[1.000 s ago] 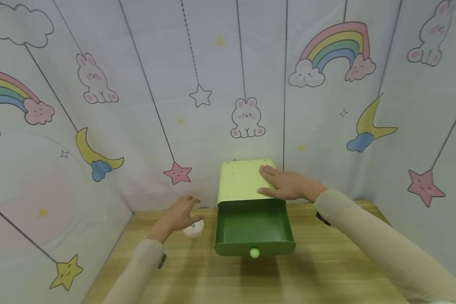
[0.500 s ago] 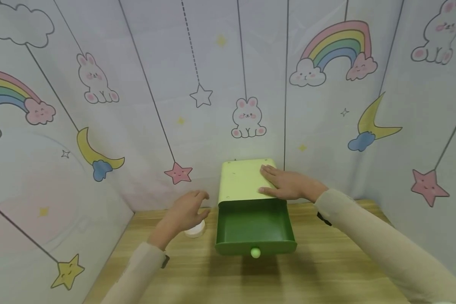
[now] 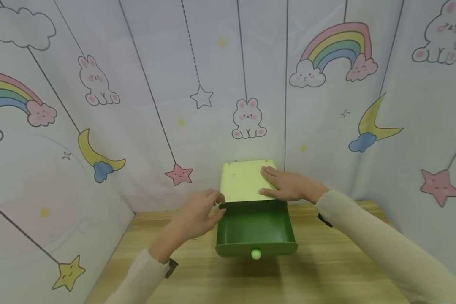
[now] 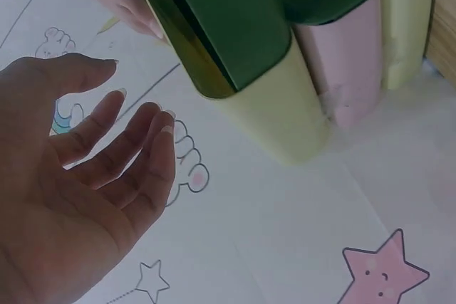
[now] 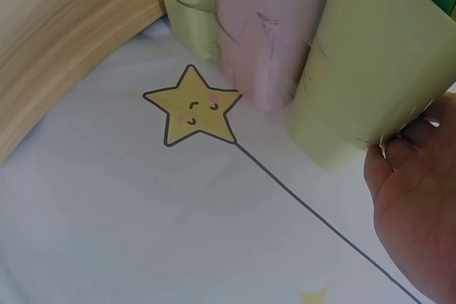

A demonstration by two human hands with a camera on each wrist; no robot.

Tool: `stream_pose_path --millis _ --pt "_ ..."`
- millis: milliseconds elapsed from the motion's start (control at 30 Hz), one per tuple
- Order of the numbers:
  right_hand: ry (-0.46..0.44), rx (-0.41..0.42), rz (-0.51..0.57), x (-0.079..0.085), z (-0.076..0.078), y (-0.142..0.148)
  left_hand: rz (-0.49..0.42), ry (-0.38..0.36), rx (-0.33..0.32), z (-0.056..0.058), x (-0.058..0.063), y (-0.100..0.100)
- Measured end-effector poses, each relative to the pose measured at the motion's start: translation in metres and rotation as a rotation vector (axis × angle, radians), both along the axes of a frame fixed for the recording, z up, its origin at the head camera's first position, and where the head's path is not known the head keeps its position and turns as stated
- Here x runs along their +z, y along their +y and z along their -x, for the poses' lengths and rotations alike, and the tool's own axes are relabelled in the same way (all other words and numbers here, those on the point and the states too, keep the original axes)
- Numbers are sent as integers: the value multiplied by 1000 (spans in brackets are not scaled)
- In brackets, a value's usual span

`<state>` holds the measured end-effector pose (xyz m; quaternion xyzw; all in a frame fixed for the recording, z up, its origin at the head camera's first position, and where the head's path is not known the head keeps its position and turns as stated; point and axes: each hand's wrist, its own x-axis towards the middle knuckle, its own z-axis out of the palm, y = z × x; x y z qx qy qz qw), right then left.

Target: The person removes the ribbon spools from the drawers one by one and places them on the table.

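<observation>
A small drawer cabinet (image 3: pixel 243 181) with a pale yellow-green top stands against the back wall. Its top drawer (image 3: pixel 235 250), dark green inside with nothing in it, is pulled out and has a round light-green knob (image 3: pixel 256 254). My right hand (image 3: pixel 290 186) rests flat on the cabinet's top at the right side. At the drawer's left rear corner is my left hand (image 3: pixel 197 215), fingers relaxed and holding nothing; in the left wrist view this hand (image 4: pixel 100 169) shows bent fingers beside the cabinet. Pink casing (image 4: pixel 349 62) of a lower tier shows below the yellow one.
The cabinet stands on a wood-grain table (image 3: pixel 182 278). White fabric walls (image 3: pixel 148 105) printed with rabbits, stars and rainbows enclose the back and both sides. A sliver of a white round object (image 3: pixel 198 237) shows under my left hand.
My left hand has moved right, from above the white round object to the drawer's left rear corner, now covering most of that object. My right hand stays on the cabinet's top.
</observation>
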<state>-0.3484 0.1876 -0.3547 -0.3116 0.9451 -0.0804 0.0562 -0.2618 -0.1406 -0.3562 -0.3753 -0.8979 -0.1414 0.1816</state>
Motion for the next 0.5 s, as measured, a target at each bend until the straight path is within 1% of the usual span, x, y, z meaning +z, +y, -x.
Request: stream_pose_path --millis 133,267,400,500 --pt "8 0 10 -1 1 -1 2 65 -48 -14 5 10" --pt "5 -7 3 -2 1 -1 16 122 -88 -29 6 20" --pt "2 -15 -6 -3 0 0 26 146 -134 -44 6 30" --pt "10 -17 -7 -3 1 0 35 139 -173 -54 6 38"
